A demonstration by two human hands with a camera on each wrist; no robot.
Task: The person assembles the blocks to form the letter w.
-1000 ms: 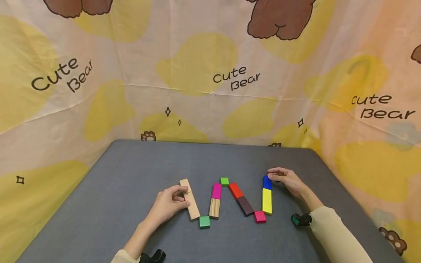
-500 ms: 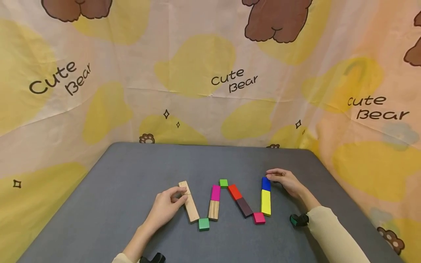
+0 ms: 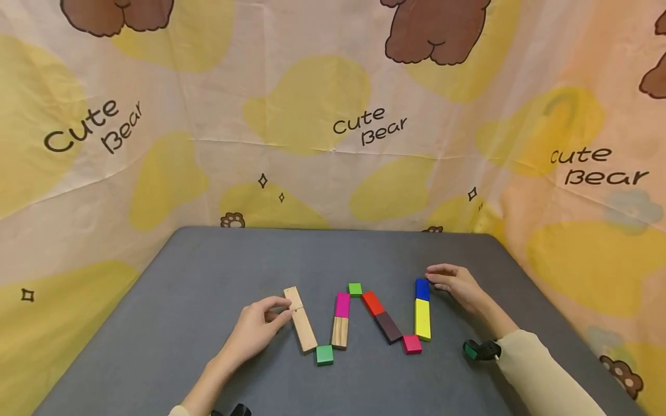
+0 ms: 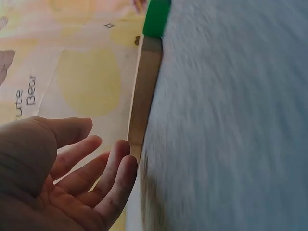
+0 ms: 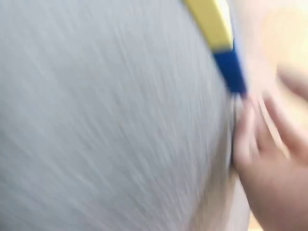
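Coloured and plain blocks lie in a zigzag on the grey table. My left hand point(image 3: 260, 323) has its fingertips right at the left edge of two plain wooden blocks point(image 3: 303, 328) set end to end; the left wrist view shows the thumb apart from the loosely bent fingers point(image 4: 115, 178) and nothing between them. At the other end of the zigzag, my right hand point(image 3: 458, 286) is beside the top of the blue block point(image 3: 422, 289), which meets a yellow block point(image 3: 423, 319). Blurred in the right wrist view, its fingers point(image 5: 245, 130) are close to the blue block's end, holding nothing.
Between the hands lie a green block point(image 3: 325, 355), a striped wooden block point(image 3: 340, 333), a magenta block point(image 3: 342, 305), a light green block point(image 3: 355, 290), a red block point(image 3: 372, 303), a dark brown block point(image 3: 388, 327) and a pink block point(image 3: 413, 344). A printed cloth point(image 3: 312, 115) surrounds the table.
My left thumb and fingers have drawn back leftward off the plain wooden blocks. The right hand has shifted slightly right, away from the blue block. The blocks keep their arrangement.
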